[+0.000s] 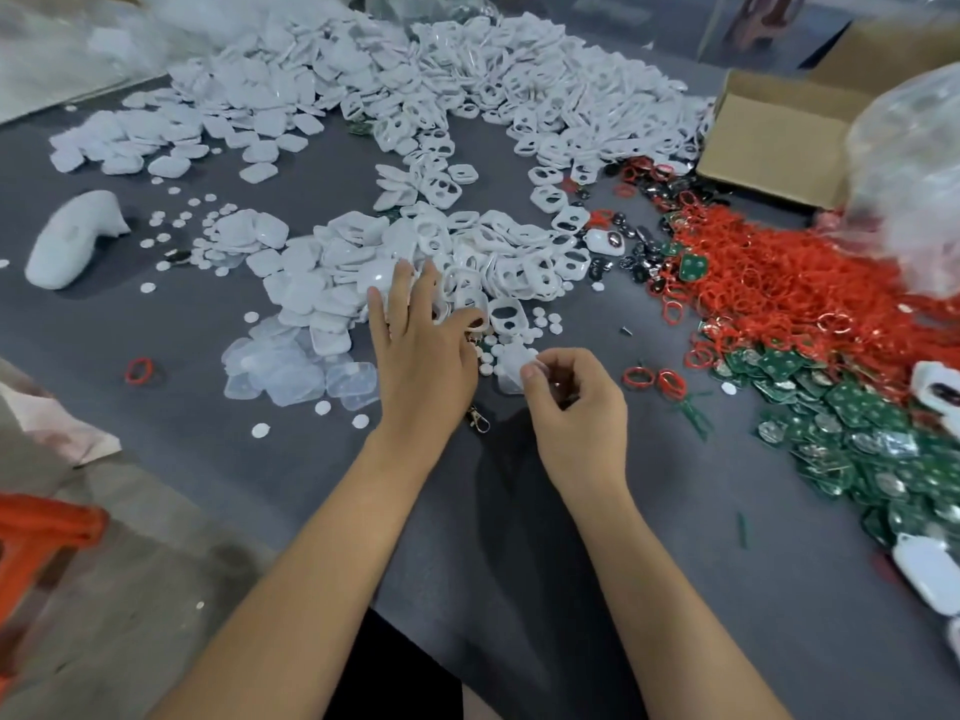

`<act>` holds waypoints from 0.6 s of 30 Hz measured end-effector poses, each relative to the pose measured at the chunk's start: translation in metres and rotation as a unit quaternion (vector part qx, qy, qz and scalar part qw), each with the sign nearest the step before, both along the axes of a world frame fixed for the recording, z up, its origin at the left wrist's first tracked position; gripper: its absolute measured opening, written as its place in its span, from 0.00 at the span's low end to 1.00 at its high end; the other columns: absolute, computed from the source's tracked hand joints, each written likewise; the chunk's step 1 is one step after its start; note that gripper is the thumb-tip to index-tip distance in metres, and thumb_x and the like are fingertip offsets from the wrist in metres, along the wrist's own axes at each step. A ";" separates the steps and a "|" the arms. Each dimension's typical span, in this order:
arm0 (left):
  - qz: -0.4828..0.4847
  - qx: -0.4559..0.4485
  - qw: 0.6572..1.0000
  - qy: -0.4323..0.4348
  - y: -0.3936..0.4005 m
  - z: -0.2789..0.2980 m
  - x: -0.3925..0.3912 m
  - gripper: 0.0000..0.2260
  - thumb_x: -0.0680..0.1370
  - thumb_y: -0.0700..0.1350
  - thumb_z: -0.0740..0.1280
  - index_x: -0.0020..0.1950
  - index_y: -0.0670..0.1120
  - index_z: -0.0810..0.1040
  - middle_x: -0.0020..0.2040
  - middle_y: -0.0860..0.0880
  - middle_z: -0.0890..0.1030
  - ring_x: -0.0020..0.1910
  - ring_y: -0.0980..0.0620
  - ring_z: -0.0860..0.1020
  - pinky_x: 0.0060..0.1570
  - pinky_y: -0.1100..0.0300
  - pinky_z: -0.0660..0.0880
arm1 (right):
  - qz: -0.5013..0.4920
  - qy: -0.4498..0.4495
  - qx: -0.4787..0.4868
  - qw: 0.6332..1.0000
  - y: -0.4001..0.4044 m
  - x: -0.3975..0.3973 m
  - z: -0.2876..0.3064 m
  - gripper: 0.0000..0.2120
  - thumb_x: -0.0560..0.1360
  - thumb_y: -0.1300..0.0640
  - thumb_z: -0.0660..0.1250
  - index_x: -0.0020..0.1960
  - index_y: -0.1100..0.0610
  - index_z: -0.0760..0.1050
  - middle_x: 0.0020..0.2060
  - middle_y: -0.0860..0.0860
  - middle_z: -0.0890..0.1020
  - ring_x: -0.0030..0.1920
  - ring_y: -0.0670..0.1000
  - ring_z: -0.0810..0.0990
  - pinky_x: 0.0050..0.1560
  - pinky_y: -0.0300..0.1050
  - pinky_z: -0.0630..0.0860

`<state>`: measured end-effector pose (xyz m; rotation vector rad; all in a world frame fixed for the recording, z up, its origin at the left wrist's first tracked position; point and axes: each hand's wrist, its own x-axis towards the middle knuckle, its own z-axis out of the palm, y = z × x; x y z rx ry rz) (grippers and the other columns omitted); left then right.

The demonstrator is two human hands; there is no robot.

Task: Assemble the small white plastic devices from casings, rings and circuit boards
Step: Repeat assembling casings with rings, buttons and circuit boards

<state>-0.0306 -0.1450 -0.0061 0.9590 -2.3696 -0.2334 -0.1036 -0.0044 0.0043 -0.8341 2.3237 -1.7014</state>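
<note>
My left hand (415, 350) lies with straight fingers on the near pile of white casings (322, 283), its thumb beside a white frame casing (506, 311). My right hand (574, 402) is curled, its thumb and fingertips pinching a translucent white casing piece (511, 368) just above the table. Something small and dark sits inside the right palm, too hidden to name. Red rings (779, 283) are heaped to the right, and green circuit boards (841, 423) spread below them. Small white discs (543, 324) are scattered between the hands and the piles.
A metal clasp (478, 419) lies between my wrists. Translucent covers (291, 376) sit left of my left hand. A cardboard box (779, 142) and a plastic bag (914, 174) stand at the right rear. Finished white devices (930, 574) lie at the right edge, and a white foam lump (72, 241) lies at the left.
</note>
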 end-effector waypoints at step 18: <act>0.068 0.080 0.952 0.289 -0.007 0.011 0.072 0.19 0.85 0.52 0.59 0.41 0.41 0.77 0.58 0.50 0.81 0.58 0.54 0.76 0.58 0.51 0.73 | 0.061 0.323 -0.005 0.945 -0.036 0.036 -0.003 0.03 0.79 0.57 0.72 0.52 0.55 0.84 0.47 0.48 0.82 0.49 0.53 0.76 0.53 0.51 0.74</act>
